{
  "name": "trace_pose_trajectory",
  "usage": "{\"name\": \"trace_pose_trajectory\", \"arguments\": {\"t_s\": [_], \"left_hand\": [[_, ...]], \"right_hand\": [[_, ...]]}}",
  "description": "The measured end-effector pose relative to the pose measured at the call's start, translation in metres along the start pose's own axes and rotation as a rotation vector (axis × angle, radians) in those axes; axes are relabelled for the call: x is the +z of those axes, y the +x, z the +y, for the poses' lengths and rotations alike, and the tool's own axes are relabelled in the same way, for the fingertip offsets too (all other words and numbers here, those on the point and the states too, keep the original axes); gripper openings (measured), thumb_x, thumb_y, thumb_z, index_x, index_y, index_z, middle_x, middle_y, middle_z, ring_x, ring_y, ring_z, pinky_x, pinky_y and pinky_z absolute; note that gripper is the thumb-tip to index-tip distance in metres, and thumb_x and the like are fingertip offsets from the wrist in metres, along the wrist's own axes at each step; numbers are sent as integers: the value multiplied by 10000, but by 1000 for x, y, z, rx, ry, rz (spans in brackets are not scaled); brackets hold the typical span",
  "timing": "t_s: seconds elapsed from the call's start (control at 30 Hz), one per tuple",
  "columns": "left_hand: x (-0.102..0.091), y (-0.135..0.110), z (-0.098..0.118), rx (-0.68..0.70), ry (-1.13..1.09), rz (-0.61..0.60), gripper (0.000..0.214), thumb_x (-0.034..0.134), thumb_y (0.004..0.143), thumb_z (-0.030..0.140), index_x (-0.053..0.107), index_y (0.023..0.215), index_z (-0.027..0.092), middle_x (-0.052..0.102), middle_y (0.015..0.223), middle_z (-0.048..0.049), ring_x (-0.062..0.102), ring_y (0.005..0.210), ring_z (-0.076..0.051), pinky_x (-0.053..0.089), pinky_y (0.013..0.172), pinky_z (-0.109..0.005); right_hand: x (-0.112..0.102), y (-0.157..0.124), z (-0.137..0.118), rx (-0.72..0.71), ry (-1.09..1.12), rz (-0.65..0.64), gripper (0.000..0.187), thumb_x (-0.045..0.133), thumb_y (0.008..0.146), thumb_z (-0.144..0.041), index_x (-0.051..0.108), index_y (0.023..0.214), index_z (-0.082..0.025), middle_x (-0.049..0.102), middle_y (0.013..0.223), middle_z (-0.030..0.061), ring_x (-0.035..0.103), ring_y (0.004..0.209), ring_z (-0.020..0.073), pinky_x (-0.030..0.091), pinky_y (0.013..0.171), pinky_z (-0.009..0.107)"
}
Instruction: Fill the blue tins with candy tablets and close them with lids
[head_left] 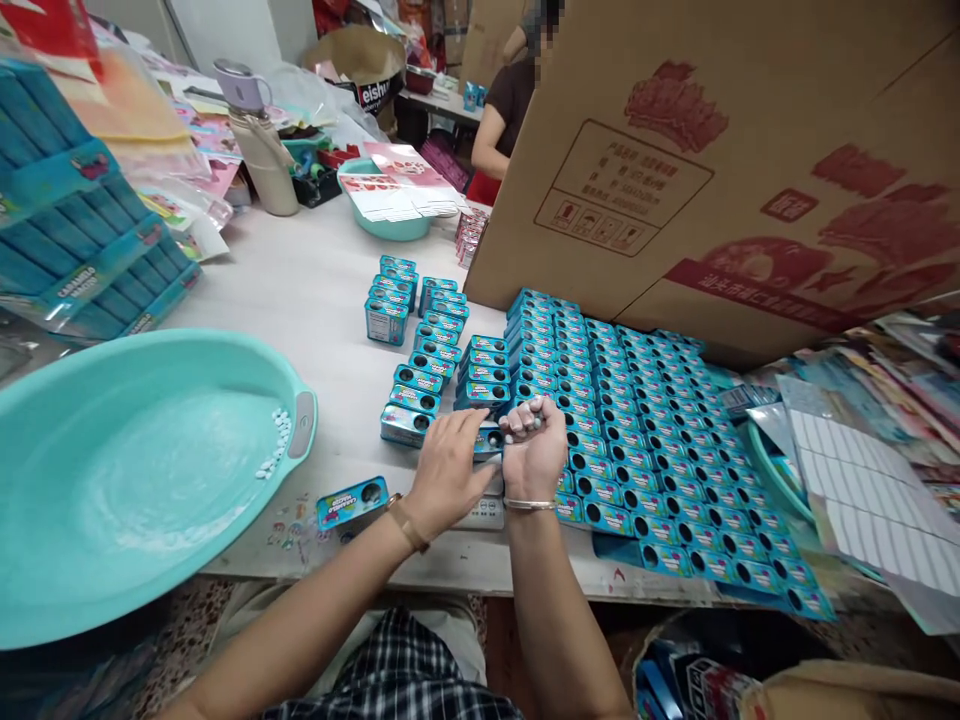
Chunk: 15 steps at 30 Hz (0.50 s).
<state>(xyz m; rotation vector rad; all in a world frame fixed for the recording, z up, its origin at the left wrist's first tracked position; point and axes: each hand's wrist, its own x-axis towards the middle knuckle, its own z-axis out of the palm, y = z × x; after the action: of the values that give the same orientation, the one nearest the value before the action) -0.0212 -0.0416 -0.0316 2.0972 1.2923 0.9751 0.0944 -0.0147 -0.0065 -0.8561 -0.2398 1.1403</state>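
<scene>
My left hand is closed over the left end of a small blue box, thumb on the near side and fingers on the far side. A round dark hole shows in the box's top. Beside its right end, my right hand is turned palm up with fingers curled around several small white candies. A white device with buttons, perhaps a scale, shows just below the hands. To the left lies a single blue box. Loose rows of similar boxes stand beyond my left hand.
A large turquoise basin at left holds white candies near its right rim. Packed rows of blue boxes fill the right side, before a big cardboard carton. A beige flask stands at the back; a person is behind the carton.
</scene>
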Motion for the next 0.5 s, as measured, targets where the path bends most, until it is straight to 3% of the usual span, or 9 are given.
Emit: {"name": "trace_pose_trajectory", "arguments": {"t_s": [0.13,0.3,0.5], "left_hand": [[15,10,-3,-54,-36,-10,418,688,757,201,579,1161,203,631,1105,-65,558,1048,-258,456,908,-429],[17,10,-3,-66,-68,10,350,706,754,204,617,1091,222,646,1052,-53,563,1012,-252,450,885,-413],[17,11,-5,-73,-61,0,362,705,776,240,628,1129,224,648,1051,-51,560,1013,-244,446,892,-404]], "right_hand": [[0,1,0,-60,-71,-16,197,570,773,-284,466,633,-193,380,535,-83,382,472,61,445,548,212],[-3,-2,1,-104,-160,-54,226,558,796,-302,477,614,-196,416,545,-73,451,506,71,506,693,259],[-4,-4,0,-162,-232,-55,195,548,784,-265,505,608,-195,458,534,-57,531,547,104,504,666,265]]}}
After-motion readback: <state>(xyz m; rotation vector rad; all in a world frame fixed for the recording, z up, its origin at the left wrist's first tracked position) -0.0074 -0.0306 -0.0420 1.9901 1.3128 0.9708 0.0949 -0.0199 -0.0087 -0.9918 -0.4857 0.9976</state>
